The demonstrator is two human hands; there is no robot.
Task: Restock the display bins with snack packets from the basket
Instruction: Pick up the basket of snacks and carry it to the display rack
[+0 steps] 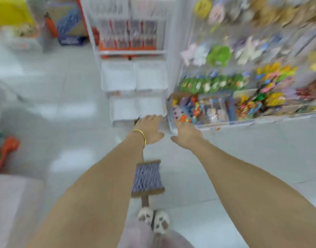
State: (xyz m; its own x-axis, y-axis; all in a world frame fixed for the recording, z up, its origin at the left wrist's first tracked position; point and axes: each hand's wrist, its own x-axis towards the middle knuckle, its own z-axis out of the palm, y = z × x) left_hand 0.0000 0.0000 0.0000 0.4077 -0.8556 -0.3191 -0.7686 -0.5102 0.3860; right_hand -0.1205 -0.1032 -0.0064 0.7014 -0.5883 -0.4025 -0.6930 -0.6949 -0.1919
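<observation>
Both hands empty, fingers straight: our left hand (150,130) and right hand (186,135) reach near the display bin (230,122) of colourful packets (195,108), low beside the white wire rack (135,83), on pale tiled floor (64,113). View blurred.

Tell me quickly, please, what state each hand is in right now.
Left hand: open, fingers stretched forward, holding nothing.
Right hand: open, fingers stretched forward, holding nothing.
</observation>
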